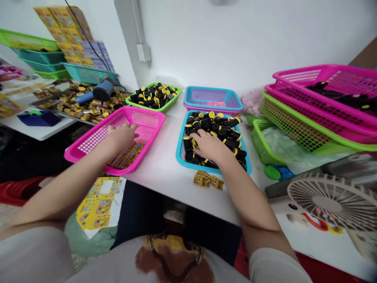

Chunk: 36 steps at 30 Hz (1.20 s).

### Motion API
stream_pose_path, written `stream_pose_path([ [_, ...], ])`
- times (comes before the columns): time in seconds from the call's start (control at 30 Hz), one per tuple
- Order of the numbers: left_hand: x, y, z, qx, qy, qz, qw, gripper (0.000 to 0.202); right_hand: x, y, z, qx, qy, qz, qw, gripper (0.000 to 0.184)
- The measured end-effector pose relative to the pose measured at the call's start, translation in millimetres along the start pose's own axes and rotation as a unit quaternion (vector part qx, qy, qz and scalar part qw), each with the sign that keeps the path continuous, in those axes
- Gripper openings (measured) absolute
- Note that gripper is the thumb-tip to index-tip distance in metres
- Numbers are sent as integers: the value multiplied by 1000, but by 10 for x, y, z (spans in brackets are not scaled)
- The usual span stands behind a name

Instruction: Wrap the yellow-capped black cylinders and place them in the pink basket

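My left hand (121,137) is over the pink basket (73,153), with its fingers apart and no object visible in it. Rows of small printed wrapped pieces (127,156) lie on the basket floor just below that hand. Fingers spread, my right hand (208,146) rests on a heap of small black cylinders with yellow ends (218,122). The heap fills a blue basket (178,151). Close to my right forearm, a few yellow printed packets (203,179) lie on the white table (165,169).
Behind are a green basket (173,103) of more cylinders and a blue basket (235,98) stacked on a pink one. Stacked pink and green baskets (318,125) and a fan (330,202) stand right. A tray of wrapped pieces (88,114) lies left. A printed sheet (100,202) is below the table edge.
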<state>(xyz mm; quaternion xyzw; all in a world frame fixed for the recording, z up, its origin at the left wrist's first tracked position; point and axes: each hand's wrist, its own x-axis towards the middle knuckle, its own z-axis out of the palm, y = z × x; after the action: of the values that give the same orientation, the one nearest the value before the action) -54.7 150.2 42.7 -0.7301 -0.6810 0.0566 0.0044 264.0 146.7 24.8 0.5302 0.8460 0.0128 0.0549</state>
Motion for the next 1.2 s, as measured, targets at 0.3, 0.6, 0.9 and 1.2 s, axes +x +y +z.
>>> stream_pose_path([
  [0.3,-898,1455,734,-99,48,436,893,30,28,18,-9,25,31,0,999,47],
  [0.6,-489,1689,1265,-77,77,513,851,36,-94,-4,-229,27,172,-21,985,34],
  [0.9,-553,1565,1082,-99,40,482,870,34,-225,19,-340,73,222,-26,972,33],
  [1.2,-766,1314,610,-211,76,502,836,37,-422,58,-453,111,305,-26,946,40],
])
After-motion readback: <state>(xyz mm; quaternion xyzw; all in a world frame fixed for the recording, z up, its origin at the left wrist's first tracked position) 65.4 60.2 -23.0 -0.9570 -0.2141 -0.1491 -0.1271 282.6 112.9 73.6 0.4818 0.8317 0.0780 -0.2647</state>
